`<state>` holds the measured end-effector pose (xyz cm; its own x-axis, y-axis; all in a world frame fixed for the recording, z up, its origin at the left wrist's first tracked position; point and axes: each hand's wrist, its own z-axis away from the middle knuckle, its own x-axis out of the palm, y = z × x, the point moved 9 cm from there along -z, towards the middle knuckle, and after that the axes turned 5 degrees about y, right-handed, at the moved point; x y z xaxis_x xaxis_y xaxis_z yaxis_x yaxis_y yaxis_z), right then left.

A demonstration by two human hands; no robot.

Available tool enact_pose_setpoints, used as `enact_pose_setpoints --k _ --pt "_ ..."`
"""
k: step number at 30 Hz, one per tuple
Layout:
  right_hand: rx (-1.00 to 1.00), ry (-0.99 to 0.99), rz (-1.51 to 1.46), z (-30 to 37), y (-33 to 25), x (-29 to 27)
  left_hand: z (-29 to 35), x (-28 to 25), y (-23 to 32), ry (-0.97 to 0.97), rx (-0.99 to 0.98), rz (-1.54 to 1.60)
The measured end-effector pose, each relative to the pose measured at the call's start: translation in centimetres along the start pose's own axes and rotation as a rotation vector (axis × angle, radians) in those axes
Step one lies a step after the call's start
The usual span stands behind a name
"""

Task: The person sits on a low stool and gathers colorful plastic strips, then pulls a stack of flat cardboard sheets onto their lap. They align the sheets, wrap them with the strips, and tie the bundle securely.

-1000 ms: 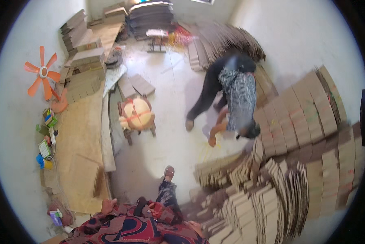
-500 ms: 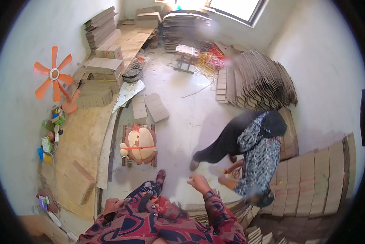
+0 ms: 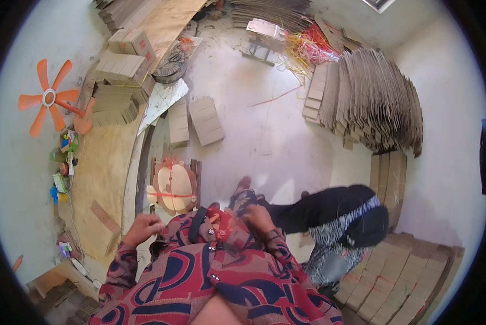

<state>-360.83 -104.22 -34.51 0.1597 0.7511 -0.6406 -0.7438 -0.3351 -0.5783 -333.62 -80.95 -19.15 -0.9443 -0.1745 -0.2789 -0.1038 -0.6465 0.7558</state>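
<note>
My left hand (image 3: pixel 144 229) is in front of my patterned jacket (image 3: pixel 172 271), its fingers loosely curled in with nothing visible in them. Just beyond it stands a stool (image 3: pixel 198 181) with a cushioned, plush-like seat (image 3: pixel 172 187), brown and cream, tied with red cord. My right hand (image 3: pixel 258 218) is held low at my right side, close to my trousers. Its fingers are bent inward and partly blurred, so whatever they may hold is hidden. Neither hand touches any cardboard.
A co-worker (image 3: pixel 340 227) bends over at my right, by cardboard stacks (image 3: pixel 394 276). A wooden worktable (image 3: pixel 102 173) lines the left, with an orange fan (image 3: pixel 49 97). Flat cardboard pieces (image 3: pixel 206 120) lie on the floor, and a large cardboard stack (image 3: pixel 373 100) stands at the far right.
My right hand has drawn back from its outstretched position toward my body. My left hand has risen slightly. The view has shifted, and the co-worker appears lower in it.
</note>
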Motion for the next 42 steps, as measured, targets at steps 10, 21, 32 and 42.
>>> enact_pose_setpoints --k 10,21,32,42 --pt "-0.104 0.150 0.148 -23.7 4.7 -23.6 -14.4 3.2 17.8 -0.208 0.022 -0.289" --pt "-0.188 0.028 -0.064 -50.5 0.4 -37.9 -34.5 -4.0 18.8 0.154 -0.214 -0.548" --pt "1.102 0.047 -0.963 -48.9 21.0 -37.0 -53.6 -17.9 33.8 0.197 0.092 -0.187" --pt "0.537 -0.028 -0.648 -75.4 13.0 -47.9 -66.1 -24.4 45.0 0.125 0.167 -0.272"
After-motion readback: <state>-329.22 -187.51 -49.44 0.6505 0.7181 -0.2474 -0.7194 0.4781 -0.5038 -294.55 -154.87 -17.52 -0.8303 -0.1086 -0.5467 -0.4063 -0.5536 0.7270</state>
